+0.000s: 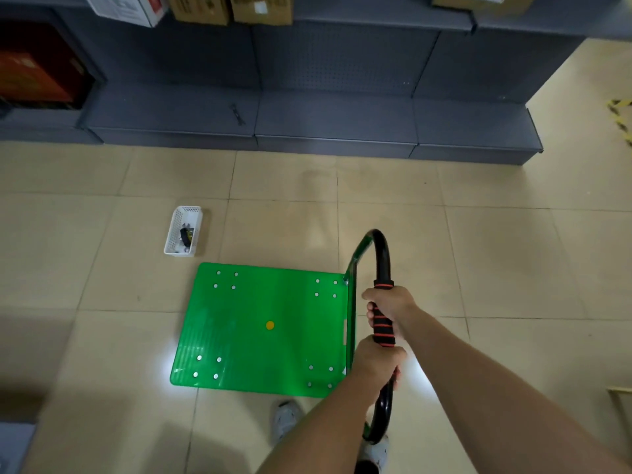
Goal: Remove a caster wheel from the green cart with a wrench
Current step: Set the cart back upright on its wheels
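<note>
Head view: green cart (260, 330) upright, bolts showing.

My arms are bare from the wrists up — no sleeves, watch or gloves show on my left hand (374, 362) or right hand (390, 304). Down at six o'clock I wear pale grey-white sneakers (285, 420) — one beside each forearm, the right one partly hidden.

Both hands (383, 333) grip cart handle (383, 323) — green cart (260, 330) upright.
</note>
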